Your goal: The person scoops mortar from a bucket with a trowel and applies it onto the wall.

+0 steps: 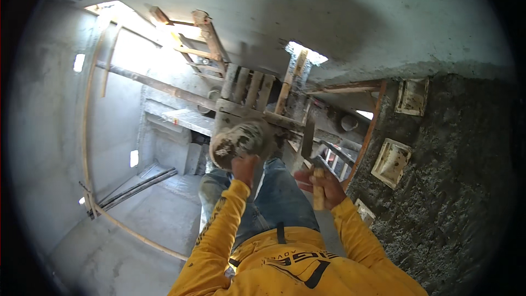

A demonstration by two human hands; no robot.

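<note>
My left hand (245, 169) is closed at the near edge of a round, mortar-smeared bucket (262, 140), which sits in front of my knees. Lumpy grey mortar (241, 141) shows at its top. To the right, the fingers of my right hand (327, 187) wrap round the wooden handle of a trowel (319, 194). The trowel's long, narrow metal blade (308, 137) points away from me, beside the planks. Part of what my left fingers grip is hidden under the hand.
Wooden scaffold planks (255, 90) and a long pole (159, 85) lie ahead. A wooden ladder (205, 44) leans at the far left. On the right, a rough, wet-plastered wall (438, 170) holds recessed pale boxes (392, 163). The floor (148, 219) lies well below on the left.
</note>
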